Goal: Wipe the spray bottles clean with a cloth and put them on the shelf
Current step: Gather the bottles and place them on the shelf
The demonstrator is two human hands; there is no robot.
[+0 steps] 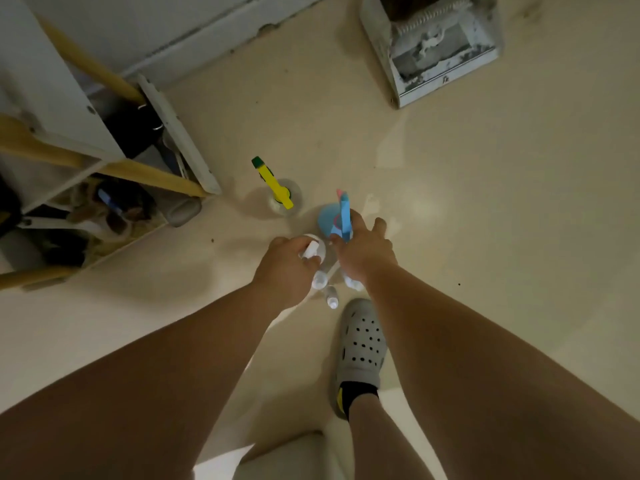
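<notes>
Several spray bottles stand on the beige floor, seen from above. My left hand (pixel 289 263) grips the white spray head of a white bottle (pixel 317 249). My right hand (pixel 363 249) curls round the neck of a blue bottle (pixel 327 218) with a blue trigger head. A clear bottle with a yellow and green trigger (pixel 277 187) stands apart, further away to the left. Small clear bottles with white caps (pixel 330 296) stand under my wrists, partly hidden. No cloth is in view.
A white shelf unit (pixel 104 143) with wooden poles and cluttered compartments stands at the left. A dusty white box (pixel 443 53) sits at the far right. My foot in a grey perforated clog (pixel 362 344) stands just behind the bottles.
</notes>
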